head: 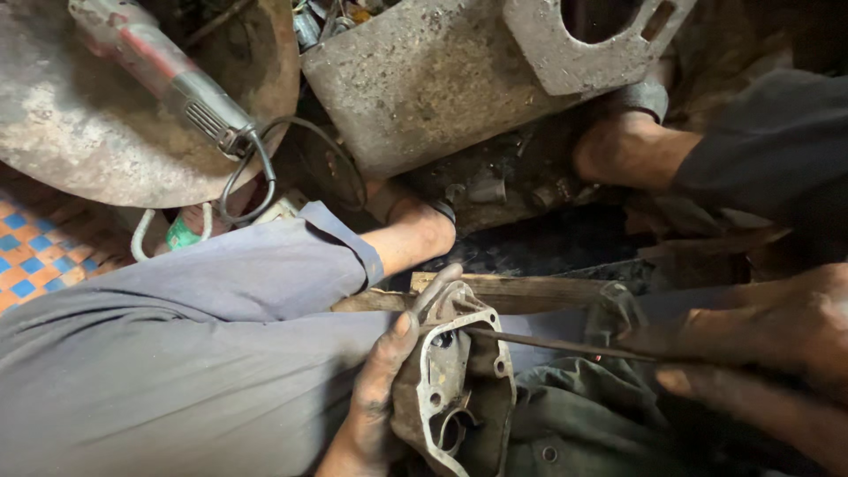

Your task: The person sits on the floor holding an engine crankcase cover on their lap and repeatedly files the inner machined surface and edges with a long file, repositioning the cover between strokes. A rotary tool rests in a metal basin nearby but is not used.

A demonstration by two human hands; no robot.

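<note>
My left hand (382, 389) grips a dirty metal cover casting (455, 380) with bolt holes, holding it upright against my lap. My right hand (760, 336) holds a thin metal rod (548, 343) whose tip touches the casting's upper rim. A crumpled green cloth (574, 424) lies under the casting. My legs in grey trousers (194, 344) fill the lower left.
A large rusty engine block (442, 71) stands ahead at top centre. An angle grinder (168, 79) with its cable rests on a round metal disc (71, 132) at top left. A wooden plank (521, 290) lies beyond the casting. My feet (415, 231) rest near the block.
</note>
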